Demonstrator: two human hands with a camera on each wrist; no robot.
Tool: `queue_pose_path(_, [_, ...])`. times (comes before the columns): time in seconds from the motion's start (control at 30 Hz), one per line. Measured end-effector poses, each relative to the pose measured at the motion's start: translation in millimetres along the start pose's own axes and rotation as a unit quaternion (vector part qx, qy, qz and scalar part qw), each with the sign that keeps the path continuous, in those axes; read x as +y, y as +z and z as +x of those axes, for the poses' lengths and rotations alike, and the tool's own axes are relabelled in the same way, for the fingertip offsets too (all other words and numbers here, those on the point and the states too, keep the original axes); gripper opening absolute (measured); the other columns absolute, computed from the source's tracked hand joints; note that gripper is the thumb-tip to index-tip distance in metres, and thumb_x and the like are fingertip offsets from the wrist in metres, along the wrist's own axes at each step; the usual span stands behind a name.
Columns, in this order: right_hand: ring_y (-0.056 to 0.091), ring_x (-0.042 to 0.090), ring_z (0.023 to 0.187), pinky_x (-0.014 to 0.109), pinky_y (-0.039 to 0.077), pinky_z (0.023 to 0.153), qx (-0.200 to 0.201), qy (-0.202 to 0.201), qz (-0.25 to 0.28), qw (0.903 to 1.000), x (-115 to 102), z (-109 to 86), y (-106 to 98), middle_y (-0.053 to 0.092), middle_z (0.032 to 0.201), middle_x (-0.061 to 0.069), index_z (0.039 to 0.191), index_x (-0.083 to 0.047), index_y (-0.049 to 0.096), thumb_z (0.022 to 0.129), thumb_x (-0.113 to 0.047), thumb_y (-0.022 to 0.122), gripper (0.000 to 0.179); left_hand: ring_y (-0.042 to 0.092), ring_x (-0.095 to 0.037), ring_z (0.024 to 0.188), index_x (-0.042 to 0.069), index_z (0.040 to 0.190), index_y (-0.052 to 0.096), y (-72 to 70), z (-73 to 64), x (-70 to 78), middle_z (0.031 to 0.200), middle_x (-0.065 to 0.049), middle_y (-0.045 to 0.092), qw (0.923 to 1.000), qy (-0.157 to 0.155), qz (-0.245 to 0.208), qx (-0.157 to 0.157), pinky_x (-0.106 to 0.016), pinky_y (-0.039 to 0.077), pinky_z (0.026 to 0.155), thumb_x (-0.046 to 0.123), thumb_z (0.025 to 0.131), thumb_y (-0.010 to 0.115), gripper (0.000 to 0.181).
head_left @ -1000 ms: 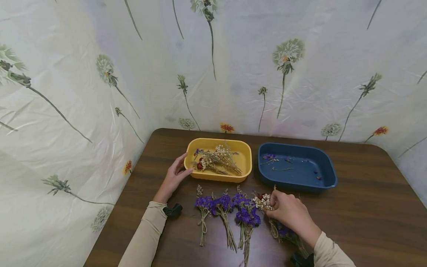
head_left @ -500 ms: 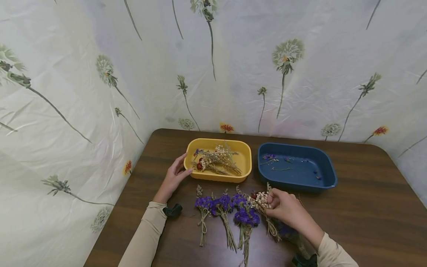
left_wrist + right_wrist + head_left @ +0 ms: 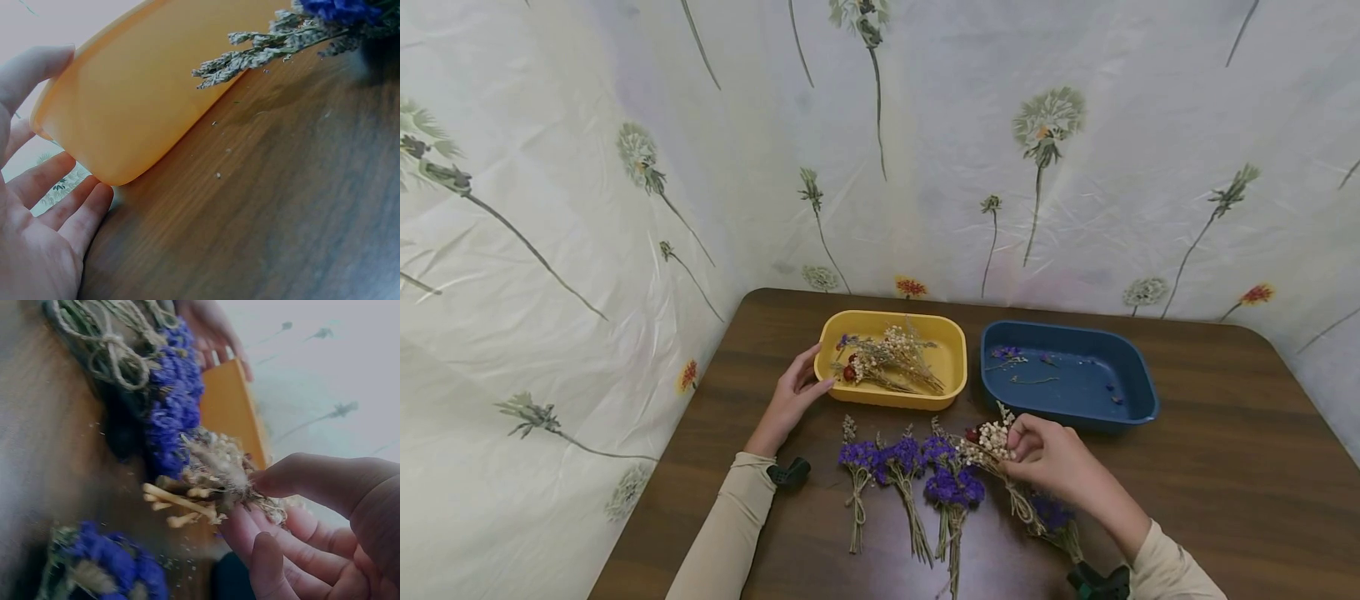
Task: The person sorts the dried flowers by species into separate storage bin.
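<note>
My right hand [image 3: 1060, 467] pinches a small twine-tied bouquet of dried flowers [image 3: 989, 439], with cream blossoms and a red bud. In the right wrist view, thumb and fingers grip this bouquet [image 3: 219, 456], its cut stem ends toward the camera. My left hand [image 3: 788, 406] rests at the left end of a yellow tray [image 3: 958, 371]. In the left wrist view its fairly straight fingers touch the tray's outer corner, and the thumb lies along the rim. Several purple dried-flower bouquets, such as the leftmost bouquet [image 3: 855, 500], lie in a row before the trays.
More cream and red dried-flower bouquets [image 3: 895, 358] lie inside the yellow tray. To its right stands a blue tray [image 3: 1060, 396] holding loose flower bits. A purple bouquet [image 3: 1052, 511] lies under my right hand. Behind the brown table [image 3: 1217, 433] hangs a flower-print curtain [image 3: 925, 167].
My right hand and the cream bouquet first shift left a little, then the hand lifts and turns slightly, uncovering the purple bouquet below. The left hand stays at the yellow tray.
</note>
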State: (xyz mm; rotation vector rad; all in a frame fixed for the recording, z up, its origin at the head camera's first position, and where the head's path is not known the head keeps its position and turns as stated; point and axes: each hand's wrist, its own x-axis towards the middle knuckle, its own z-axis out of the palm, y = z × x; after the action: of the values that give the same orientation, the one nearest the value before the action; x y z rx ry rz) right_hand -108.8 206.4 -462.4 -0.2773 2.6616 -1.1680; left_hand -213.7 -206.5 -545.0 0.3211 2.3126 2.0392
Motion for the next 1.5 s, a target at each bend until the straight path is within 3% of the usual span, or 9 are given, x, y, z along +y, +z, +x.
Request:
queue_pose_path(0.37, [0.069,0.008,0.076,0.025,0.058,0.070,-0.004,-0.017,0.033,0.9993,-4,-3.3,-16,0.070,0.084,0.003,0.100,-0.006,0.060,0.084,-0.021,0.087,0.034,0.038,-0.033,0.152,0.020,0.160,0.038,-0.3,1.3,-3.6,0.167,-0.008,0.035,1.0000,0.004,0.001,0.001,-0.058,0.038,0.120,0.020,0.100,0.070,0.068])
queue_pose_path(0.53, [0.069,0.006,0.075,0.024,0.059,0.071,0.000,-0.038,0.049,0.9981,-6,-1.9,-17,0.070,0.086,0.003,0.100,-0.006,0.061,0.084,-0.020,0.087,0.034,0.037,-0.035,0.153,0.021,0.162,0.035,0.6,0.7,-2.3,0.168,-0.010,0.033,1.0000,-0.002,-0.007,-0.003,-0.059,0.037,0.121,0.019,0.101,0.069,0.069])
queue_pose_path(0.87, [0.071,0.010,0.073,0.028,0.060,0.067,-0.037,-0.069,0.060,0.9951,-13,-0.6,-14,0.071,0.085,0.003,0.100,-0.006,0.059,0.087,-0.020,0.084,0.031,0.040,-0.032,0.151,0.023,0.160,0.039,-0.2,-0.6,-0.7,0.166,-0.006,0.037,1.0000,0.001,0.006,0.001,-0.057,0.039,0.119,0.024,0.100,0.071,0.068])
queue_pose_path(1.4, [0.072,0.008,0.077,0.026,0.060,0.073,-0.060,-0.105,0.055,0.9912,-15,29.8,-19,0.073,0.089,0.004,0.104,-0.006,0.061,0.089,-0.019,0.083,0.029,0.040,-0.033,0.151,0.024,0.160,0.039,-1.1,-0.7,-1.7,0.166,-0.007,0.037,1.0000,-0.002,0.005,0.000,-0.058,0.039,0.119,0.027,0.100,0.071,0.068])
queue_pose_path(1.5, [0.073,0.011,0.078,0.031,0.060,0.067,-0.077,-0.109,0.067,0.9888,-16,38.2,-21,0.074,0.091,0.008,0.106,-0.004,0.061,0.090,-0.018,0.081,0.029,0.039,-0.034,0.152,0.022,0.160,0.037,-1.1,-0.5,-0.4,0.167,-0.008,0.036,1.0000,-0.003,0.002,0.000,-0.058,0.038,0.120,0.023,0.100,0.070,0.068])
